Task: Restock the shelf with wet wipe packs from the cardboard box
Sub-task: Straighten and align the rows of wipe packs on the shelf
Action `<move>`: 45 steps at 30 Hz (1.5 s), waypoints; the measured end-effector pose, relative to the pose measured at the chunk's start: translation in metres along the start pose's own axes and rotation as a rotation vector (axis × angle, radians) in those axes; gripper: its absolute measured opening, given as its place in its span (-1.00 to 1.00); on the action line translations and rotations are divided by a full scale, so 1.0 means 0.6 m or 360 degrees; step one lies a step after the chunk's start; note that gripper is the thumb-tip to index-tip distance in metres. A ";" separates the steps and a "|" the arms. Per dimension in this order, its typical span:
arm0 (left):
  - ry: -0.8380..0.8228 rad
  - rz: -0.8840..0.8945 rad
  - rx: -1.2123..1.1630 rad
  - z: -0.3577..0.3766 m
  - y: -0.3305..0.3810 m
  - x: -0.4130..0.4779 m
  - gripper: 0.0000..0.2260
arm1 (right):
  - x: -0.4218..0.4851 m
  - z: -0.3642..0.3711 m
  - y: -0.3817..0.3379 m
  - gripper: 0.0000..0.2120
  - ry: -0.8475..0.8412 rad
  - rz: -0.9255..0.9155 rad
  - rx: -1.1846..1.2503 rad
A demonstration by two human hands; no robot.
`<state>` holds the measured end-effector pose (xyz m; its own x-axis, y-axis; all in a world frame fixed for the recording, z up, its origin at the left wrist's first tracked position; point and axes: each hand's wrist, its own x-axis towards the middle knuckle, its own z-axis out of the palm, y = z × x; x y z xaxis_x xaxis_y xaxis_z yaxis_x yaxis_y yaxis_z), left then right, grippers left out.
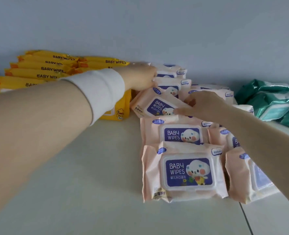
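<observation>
Shelf [72,175] seen stocked; pink packs [184,170] ranged right of yellow stack [43,70]. Tilted pink pack [157,104] pinched by right hand [201,106]; left hand [140,75] fingers hidden, state untellable. Pack judged soft, light, slippery; best gripped across edges.

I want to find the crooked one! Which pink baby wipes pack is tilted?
The pink pack under the right hand, third from the front in the left column. It sits skewed, its label slanting, while the packs before it lie straight.

The yellow packs [43,70] carry "BABY WIPES" in black letters; the pink packs [184,170] carry "BABY WIPES" in white on blue lids.
</observation>
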<state>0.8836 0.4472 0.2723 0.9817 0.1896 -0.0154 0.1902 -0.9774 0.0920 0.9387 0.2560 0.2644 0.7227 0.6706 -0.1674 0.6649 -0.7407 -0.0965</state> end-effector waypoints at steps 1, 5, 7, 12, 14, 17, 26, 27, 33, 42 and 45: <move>-0.0041 -0.0054 -0.0036 0.003 0.002 0.017 -0.67 | 0.008 0.003 0.003 -0.53 0.0013 -0.0033 -0.0018; -0.0179 -0.0203 -0.0210 0.005 0.004 0.052 -0.65 | 0.031 0.010 0.003 -0.52 0.0006 -0.0126 -0.0210; -0.0192 -0.0213 -0.0240 0.006 -0.001 0.058 -0.66 | 0.038 0.011 0.001 -0.53 -0.0014 -0.0176 -0.0146; -0.0110 -0.0148 -0.0447 0.006 -0.013 0.061 -0.78 | 0.042 0.007 -0.007 -0.53 -0.0026 -0.0231 -0.0022; -0.0011 -0.0093 -0.0463 0.002 -0.013 0.064 -0.82 | 0.040 0.005 -0.013 -0.53 -0.0017 -0.0220 0.0053; 0.0204 -0.0060 -0.0489 -0.005 -0.012 0.071 -0.86 | 0.041 -0.008 -0.021 -0.59 0.0068 -0.0171 0.0149; 0.0376 0.0057 -0.0504 0.001 -0.024 0.067 -0.90 | 0.086 0.001 -0.037 -0.64 0.0519 -0.0401 0.0005; 0.0342 0.0062 -0.0544 0.000 -0.025 0.064 -0.91 | 0.091 0.005 -0.037 -0.64 0.0565 -0.0439 -0.0032; 0.0105 -0.0012 -0.0664 -0.009 -0.025 0.058 -0.79 | 0.089 0.014 -0.026 -0.49 0.0698 -0.0446 -0.0104; 0.0000 0.0175 -0.0077 0.012 -0.030 0.045 -0.10 | 0.076 0.027 0.013 -0.42 0.0662 -0.0312 -0.0468; 0.0127 0.0147 -0.0004 0.024 -0.021 0.050 -0.10 | 0.084 0.020 0.017 -0.38 0.0644 -0.0342 -0.0548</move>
<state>0.9109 0.4639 0.2562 0.9917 0.1059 0.0726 0.0991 -0.9908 0.0917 0.9800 0.2817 0.2434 0.5339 0.8174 0.2163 0.7791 -0.5750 0.2498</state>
